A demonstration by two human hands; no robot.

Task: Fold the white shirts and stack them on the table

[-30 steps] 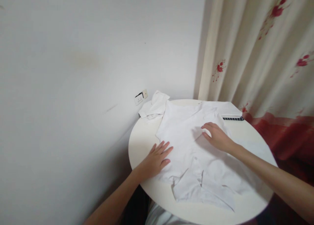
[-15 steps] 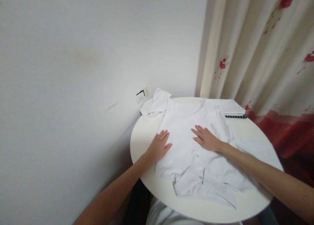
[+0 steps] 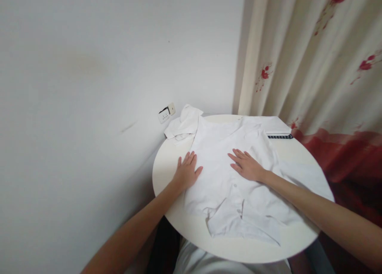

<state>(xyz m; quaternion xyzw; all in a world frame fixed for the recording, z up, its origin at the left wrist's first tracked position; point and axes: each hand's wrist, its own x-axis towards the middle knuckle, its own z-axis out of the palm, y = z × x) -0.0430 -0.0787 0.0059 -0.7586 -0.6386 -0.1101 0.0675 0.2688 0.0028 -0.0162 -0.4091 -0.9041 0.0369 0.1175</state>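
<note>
A white shirt (image 3: 215,178) with a collar and buttons lies spread on the round white table (image 3: 168,162), its collar toward me. My left hand (image 3: 187,171) rests flat at the shirt's left edge, fingers apart. On the middle of the cloth lies my right hand (image 3: 246,165), palm down with the fingers spread. Wrinkles run through the cloth around the right forearm and the collar. Part of the shirt's right side is hidden under that forearm.
White folded cloth (image 3: 183,124) sits at the table's back left. Another white piece (image 3: 268,124) lies at the back right, beside a dark patterned strip (image 3: 279,137). A wall with a socket (image 3: 164,115) stands left; a flowered curtain (image 3: 283,67) hangs right.
The view has shifted slightly, so everything sits a little further left and up. My left hand has slid a bit outward along the shirt's left edge; my right hand stays on the cloth.
</note>
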